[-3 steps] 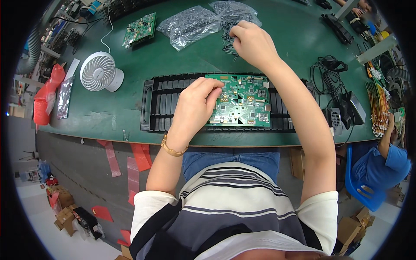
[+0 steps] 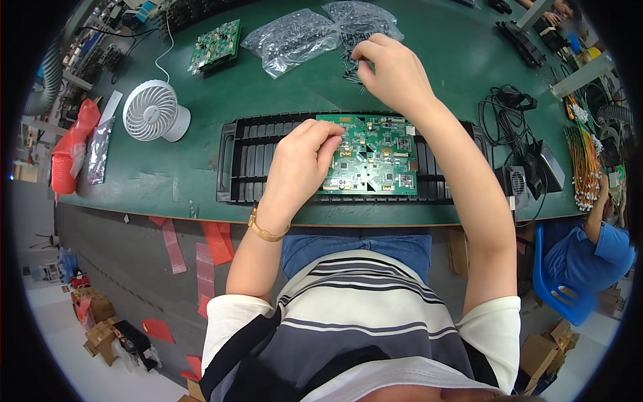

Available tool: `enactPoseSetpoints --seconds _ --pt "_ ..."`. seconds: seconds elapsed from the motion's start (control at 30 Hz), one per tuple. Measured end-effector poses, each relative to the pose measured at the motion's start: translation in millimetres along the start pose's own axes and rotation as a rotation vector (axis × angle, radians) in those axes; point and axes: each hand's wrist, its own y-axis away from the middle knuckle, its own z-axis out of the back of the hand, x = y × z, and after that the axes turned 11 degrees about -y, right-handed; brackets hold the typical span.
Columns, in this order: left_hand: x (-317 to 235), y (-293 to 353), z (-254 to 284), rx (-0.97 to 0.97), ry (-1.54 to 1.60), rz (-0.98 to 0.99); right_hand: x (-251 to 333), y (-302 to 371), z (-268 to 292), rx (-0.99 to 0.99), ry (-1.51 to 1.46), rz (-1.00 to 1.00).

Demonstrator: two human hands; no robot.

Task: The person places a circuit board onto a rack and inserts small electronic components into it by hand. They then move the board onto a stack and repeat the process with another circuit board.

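Observation:
A green circuit board lies across a black ribbed tray near the table's front edge. Over the board's left end is my left hand, its thumb and fingers drawn into a pinch close to the surface. Whatever sits between those fingertips is too small or hidden to name. My right hand reaches forward to a loose pile of small dark parts, its fingers curled in a closed pinch at the pile's edge. What they grip cannot be made out. The pile spills from a clear plastic bag.
Another clear bag of dark parts lies beside the pile. At the left are a second circuit board, a white fan and red wrap. Black cables lie right of the tray. A person in blue sits at far right.
My right hand has shifted slightly to the left at the pile of small parts. My left hand stays at the board.

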Motion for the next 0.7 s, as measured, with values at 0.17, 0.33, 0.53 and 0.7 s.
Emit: enactPoseSetpoints --seconds 0.17,0.33,0.53,0.7 --pt "0.4 -0.2 -2.6 -0.001 -0.011 -0.008 23.3 12.2 18.3 -0.013 -0.199 -0.075" --pt "-0.6 2.8 -6.9 -0.028 0.008 0.010 43.1 30.3 33.6 -0.047 -0.373 -0.144" --pt "-1.8 3.2 -10.2 -0.059 0.023 0.026 56.1 61.0 45.0 -0.093 -0.504 -0.236" --pt "-2.0 4.7 -11.3 -0.066 0.015 0.042 60.2 90.0 42.7 -0.123 -0.613 -0.398"
